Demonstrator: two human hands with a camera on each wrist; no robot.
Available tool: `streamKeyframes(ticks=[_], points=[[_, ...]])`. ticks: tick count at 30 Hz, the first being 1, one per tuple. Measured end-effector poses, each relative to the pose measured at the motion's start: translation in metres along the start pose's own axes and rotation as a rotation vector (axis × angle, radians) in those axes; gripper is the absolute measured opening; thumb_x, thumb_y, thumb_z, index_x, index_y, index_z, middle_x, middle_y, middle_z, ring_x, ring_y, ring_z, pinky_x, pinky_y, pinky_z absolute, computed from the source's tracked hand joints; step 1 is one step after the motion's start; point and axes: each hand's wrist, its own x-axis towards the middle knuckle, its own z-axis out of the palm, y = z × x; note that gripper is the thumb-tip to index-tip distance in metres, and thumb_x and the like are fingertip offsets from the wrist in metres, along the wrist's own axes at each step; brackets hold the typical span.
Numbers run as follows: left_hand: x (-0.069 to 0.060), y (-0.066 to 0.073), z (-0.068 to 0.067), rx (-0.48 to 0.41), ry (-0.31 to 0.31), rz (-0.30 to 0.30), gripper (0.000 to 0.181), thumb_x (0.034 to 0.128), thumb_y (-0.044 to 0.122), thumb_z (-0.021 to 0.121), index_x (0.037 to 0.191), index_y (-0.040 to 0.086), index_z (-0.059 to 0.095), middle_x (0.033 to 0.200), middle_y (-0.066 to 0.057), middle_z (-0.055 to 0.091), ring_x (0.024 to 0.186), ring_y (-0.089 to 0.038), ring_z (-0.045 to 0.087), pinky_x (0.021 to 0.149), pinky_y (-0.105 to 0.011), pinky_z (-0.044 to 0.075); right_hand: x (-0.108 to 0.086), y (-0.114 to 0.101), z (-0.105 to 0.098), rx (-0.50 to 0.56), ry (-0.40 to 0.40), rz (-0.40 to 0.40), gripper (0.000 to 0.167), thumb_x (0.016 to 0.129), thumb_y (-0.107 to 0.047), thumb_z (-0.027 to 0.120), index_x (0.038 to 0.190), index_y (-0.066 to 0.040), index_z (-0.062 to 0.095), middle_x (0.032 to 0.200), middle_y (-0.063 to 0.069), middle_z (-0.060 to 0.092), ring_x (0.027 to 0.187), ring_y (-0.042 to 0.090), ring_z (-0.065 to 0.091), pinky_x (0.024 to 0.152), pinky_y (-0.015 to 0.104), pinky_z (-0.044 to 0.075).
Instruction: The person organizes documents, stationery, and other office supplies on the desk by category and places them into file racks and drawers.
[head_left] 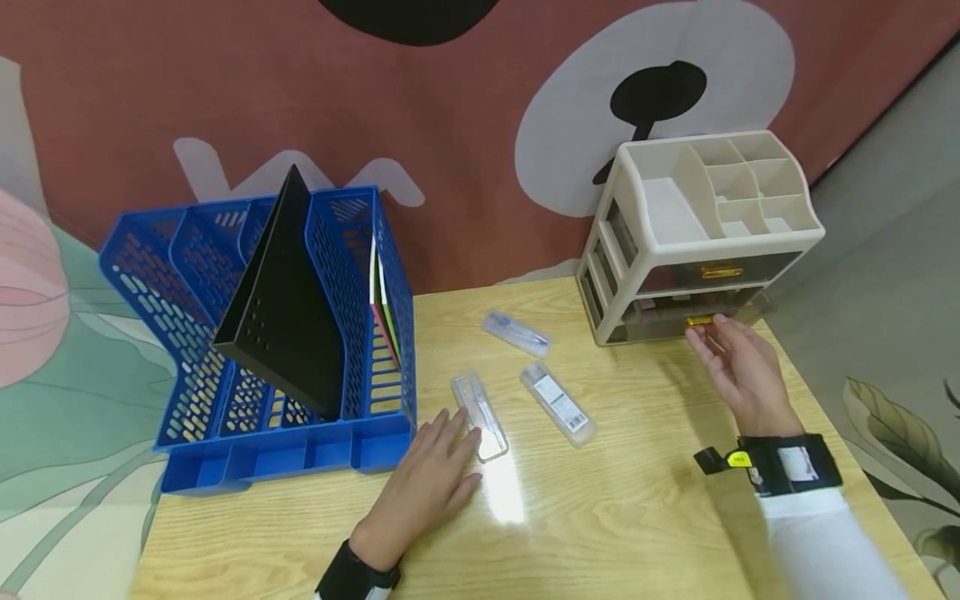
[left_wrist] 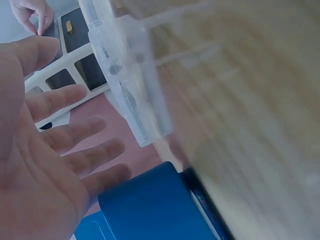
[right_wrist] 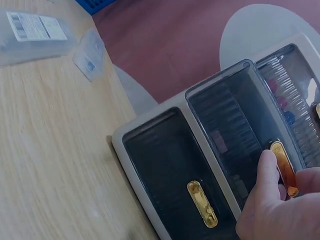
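Note:
My right hand (head_left: pixel 750 379) pinches the gold handle (right_wrist: pixel 284 167) of the middle drawer (right_wrist: pixel 225 117) in a cream desktop organizer (head_left: pixel 626 287). That smoky see-through drawer stands partly pulled out, with small items dimly visible inside. My left hand (head_left: pixel 431 475) is low over the table, fingers spread, its fingertips at a slim clear case (head_left: pixel 468 390) with a thin item inside. Whether they touch the case I cannot tell. Between the hands lie a clear case with a white barcode label (head_left: pixel 558 402) and another small clear case (head_left: pixel 517 334).
A blue perforated file rack (head_left: pixel 285 454) stands at the left, holding a tilted black folder (head_left: pixel 292 333) and several thin booklets (head_left: pixel 384 304). Open compartments (head_left: pixel 738 179) top the organizer. Behind the wooden table (head_left: pixel 600 517) hangs a patterned reddish cloth (head_left: pixel 465 125).

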Motion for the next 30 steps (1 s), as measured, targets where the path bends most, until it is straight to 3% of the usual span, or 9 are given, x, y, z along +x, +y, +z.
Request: streamKeyframes(ticks=[11,21,30], points=[[-0.003,0.0,0.001,0.006,0.014,-0.008,0.056,0.1009,0.043,0.062,0.149,0.016,0.055,0.163,-0.014,0.043,0.149,-0.039,0.042,0.118,-0.057,0.04,0.02,-0.004,0.005,-0.055,0.024,0.013,0.018,0.101,-0.009,0.064,0.117,-0.005,0.058,0.11,0.008,0.058,0.105,0.016,0.064,0.099,0.028,0.056],[-0.005,0.003,0.0,0.013,0.004,-0.025,0.065,0.101,0.046,0.061,0.158,0.02,0.043,0.166,-0.013,0.038,0.151,-0.039,0.039,0.118,-0.057,0.04,0.029,-0.001,0.006,-0.277,0.089,-0.044,0.028,0.096,-0.021,0.074,0.116,-0.01,0.059,0.107,0.003,0.058,0.085,0.014,0.071,0.077,0.027,0.063],[-0.005,0.004,-0.002,0.028,0.008,-0.042,0.075,0.1007,0.054,0.058,0.163,0.023,0.032,0.169,-0.014,0.03,0.154,-0.038,0.033,0.12,-0.057,0.038,0.025,0.008,-0.004,-0.351,0.122,-0.129,0.033,0.107,-0.034,0.055,0.125,-0.008,0.048,0.104,0.001,0.058,0.088,0.014,0.065,0.072,0.024,0.059]])
